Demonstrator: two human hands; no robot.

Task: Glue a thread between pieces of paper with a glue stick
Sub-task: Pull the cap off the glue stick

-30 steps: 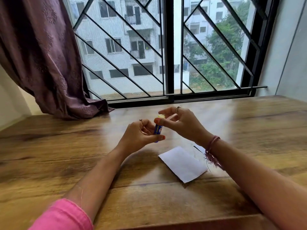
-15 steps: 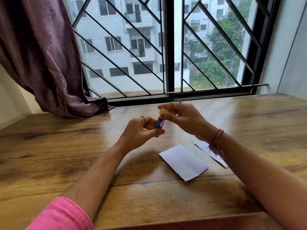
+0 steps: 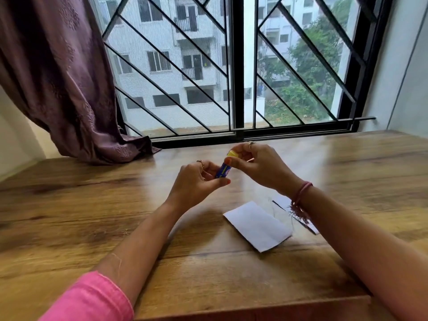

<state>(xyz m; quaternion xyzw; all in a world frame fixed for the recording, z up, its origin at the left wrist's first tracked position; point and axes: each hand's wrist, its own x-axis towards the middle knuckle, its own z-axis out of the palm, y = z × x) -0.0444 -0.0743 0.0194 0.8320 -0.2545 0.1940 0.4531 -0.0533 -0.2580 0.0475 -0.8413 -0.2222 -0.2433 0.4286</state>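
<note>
Both hands grip glue stick (image 3: pixel 223 170): left hand (image 3: pixel 196 181) pinches blue barrel, right hand (image 3: pixel 257 165) pinches yellow cap; axis tilted, cap up-right.

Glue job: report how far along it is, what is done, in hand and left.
Done: the white paper rectangle lies flat on the wooden table, a second white paper piece with a dark thread beside it. In hand: the left hand holds the blue glue stick by its body, the right hand pinches its yellow cap. Left: uncapping, gluing, joining.
</note>
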